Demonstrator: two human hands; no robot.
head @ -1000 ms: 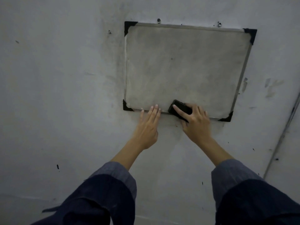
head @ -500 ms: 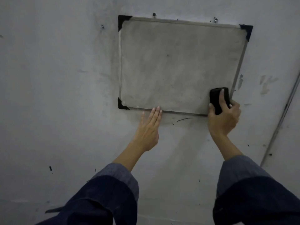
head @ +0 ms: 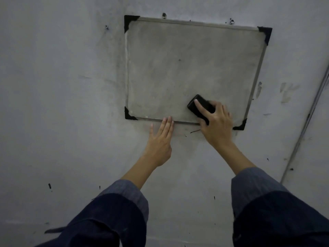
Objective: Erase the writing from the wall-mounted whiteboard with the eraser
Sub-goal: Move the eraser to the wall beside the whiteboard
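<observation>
Low on whiteboard (head: 178, 68), right hand (head: 218, 125) grips eraser (head: 200, 106): light, rigid block, hold by sides; left hand (head: 160, 139) spread flat against wall (head: 62, 104).

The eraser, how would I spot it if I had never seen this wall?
Find the grey whiteboard with black corners on the wall. Look near its bottom edge, toward the right, where the right hand reaches up. The eraser is the small black block under those fingers, the only dark lump on the board's pale face.
</observation>
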